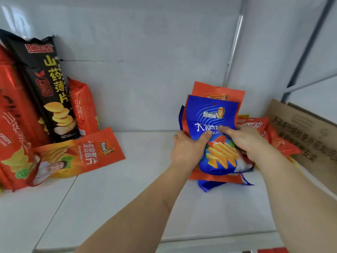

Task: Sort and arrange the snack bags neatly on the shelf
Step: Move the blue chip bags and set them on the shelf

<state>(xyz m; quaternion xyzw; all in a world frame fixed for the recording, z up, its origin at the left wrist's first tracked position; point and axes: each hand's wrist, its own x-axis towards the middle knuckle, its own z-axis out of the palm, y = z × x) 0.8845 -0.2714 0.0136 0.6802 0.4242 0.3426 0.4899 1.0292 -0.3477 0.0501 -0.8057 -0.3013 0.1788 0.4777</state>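
Head view — both hands (pixel 189 148) grip blue bag (pixel 217 143).

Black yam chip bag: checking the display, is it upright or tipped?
Upright: the black yam chip bag stands on end, leaning slightly against the back wall.

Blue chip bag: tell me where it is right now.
The blue chip bag is right of centre in the head view, held by both hands at the front of an orange bag, left of the cardboard box.
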